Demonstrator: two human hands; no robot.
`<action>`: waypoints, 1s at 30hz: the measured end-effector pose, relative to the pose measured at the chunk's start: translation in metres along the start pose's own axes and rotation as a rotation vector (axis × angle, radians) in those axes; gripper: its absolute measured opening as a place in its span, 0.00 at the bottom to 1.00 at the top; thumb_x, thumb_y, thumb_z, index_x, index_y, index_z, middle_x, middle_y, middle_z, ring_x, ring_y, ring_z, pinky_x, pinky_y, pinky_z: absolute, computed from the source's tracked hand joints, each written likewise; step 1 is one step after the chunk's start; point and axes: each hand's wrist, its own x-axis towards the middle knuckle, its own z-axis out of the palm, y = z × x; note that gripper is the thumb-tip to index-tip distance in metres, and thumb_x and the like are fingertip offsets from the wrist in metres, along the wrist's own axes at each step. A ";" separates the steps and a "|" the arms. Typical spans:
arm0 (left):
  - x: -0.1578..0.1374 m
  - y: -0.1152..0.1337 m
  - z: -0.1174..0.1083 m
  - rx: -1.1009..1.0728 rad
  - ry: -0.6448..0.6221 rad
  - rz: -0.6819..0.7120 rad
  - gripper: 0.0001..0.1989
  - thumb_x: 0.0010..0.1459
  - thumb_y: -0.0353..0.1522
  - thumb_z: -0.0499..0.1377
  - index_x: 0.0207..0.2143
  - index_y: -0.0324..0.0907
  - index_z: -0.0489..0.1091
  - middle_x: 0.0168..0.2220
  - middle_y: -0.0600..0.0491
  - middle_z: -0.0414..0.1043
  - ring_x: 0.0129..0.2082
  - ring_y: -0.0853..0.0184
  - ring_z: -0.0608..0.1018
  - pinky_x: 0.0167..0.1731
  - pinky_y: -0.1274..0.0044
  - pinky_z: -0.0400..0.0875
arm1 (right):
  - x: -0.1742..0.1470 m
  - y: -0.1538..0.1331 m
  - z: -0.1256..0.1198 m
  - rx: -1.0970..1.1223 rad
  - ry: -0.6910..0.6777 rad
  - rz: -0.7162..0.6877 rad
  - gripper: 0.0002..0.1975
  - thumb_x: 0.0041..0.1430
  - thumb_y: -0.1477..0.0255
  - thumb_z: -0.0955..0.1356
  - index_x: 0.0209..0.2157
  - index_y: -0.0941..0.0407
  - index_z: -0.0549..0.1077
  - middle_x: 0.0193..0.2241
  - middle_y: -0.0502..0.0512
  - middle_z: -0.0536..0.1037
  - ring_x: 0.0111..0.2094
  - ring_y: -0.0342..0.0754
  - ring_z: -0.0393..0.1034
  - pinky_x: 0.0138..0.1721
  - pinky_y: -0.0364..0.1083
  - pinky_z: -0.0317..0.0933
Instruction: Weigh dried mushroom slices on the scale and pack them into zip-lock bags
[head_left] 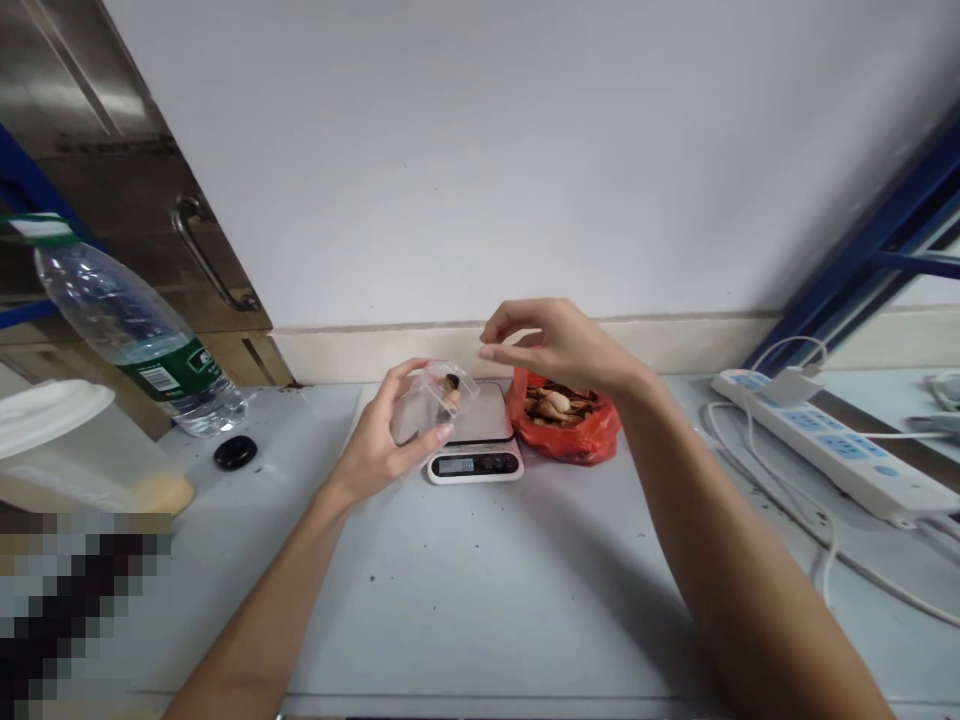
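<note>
My left hand [386, 435] grips a small clear plastic box [424, 405] by its sides and holds it tilted over a kitchen scale [487, 412]. A small piece [451, 392], dark at the top and tan below, shows at the box; whether it rests inside is hard to tell. My right hand [540, 340] hovers up and to the right of the box, its fingers bent and the thumb slightly apart, with nothing visible between them. Beneath that hand sits an open red plastic bag [566, 440] of dried brown pieces [551, 402], one of them pale and rounded.
To the left stand a water bottle [161, 360] with a green label, a lidded translucent tub [67, 450] and a black round object [235, 452]. A white power strip [840, 435] with cables [780, 500] lies right. The wall [450, 180] rises behind the table.
</note>
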 end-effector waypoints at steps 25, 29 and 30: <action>0.001 0.007 0.031 -0.542 0.075 -0.265 0.25 0.56 0.54 0.61 0.43 0.44 0.76 0.47 0.46 0.80 0.51 0.51 0.80 0.47 0.60 0.79 | 0.000 0.009 0.001 0.102 -0.279 0.040 0.11 0.52 0.63 0.71 0.29 0.57 0.73 0.27 0.52 0.77 0.30 0.46 0.71 0.32 0.46 0.65; 0.004 -0.001 0.033 -0.472 0.276 -0.284 0.27 0.48 0.53 0.69 0.37 0.40 0.78 0.37 0.47 0.83 0.42 0.55 0.83 0.47 0.65 0.79 | -0.001 0.011 -0.002 0.141 -0.310 0.100 0.10 0.49 0.66 0.72 0.27 0.56 0.70 0.25 0.49 0.74 0.26 0.44 0.68 0.27 0.44 0.60; 0.004 -0.001 0.033 -0.460 0.305 -0.306 0.27 0.47 0.53 0.69 0.36 0.39 0.78 0.34 0.48 0.82 0.39 0.56 0.84 0.45 0.65 0.79 | -0.002 0.011 -0.004 0.149 -0.316 0.111 0.09 0.49 0.66 0.72 0.27 0.56 0.70 0.24 0.49 0.74 0.26 0.44 0.68 0.27 0.43 0.60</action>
